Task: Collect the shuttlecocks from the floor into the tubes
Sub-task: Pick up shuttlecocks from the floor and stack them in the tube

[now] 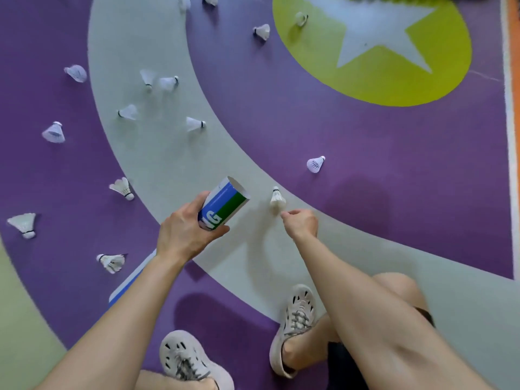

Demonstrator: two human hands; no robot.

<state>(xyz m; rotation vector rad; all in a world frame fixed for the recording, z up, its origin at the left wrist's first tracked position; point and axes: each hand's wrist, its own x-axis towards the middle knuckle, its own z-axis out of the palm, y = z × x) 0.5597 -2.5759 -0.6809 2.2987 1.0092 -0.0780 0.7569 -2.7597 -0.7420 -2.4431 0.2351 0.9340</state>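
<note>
The left grip [185, 232] is wrapped round the tube [225, 205], holding it tilted with its open mouth facing up and away. Just right of that mouth a shuttlecock [277, 197] stands cork up, on the floor [365, 178] as far as I can see. The right grip [299, 223] has its fingers curled, tips at the feather rim; whether they have closed on it I cannot tell. It looks featherlight with a crushable skirt, so I'd take it gently by the cork or low on the quills, never squeezed across the feathers, then slide it cork-first into the tube. Other shuttlecocks [315, 164] lie scattered left of the tube and beyond it, well apart.
</note>
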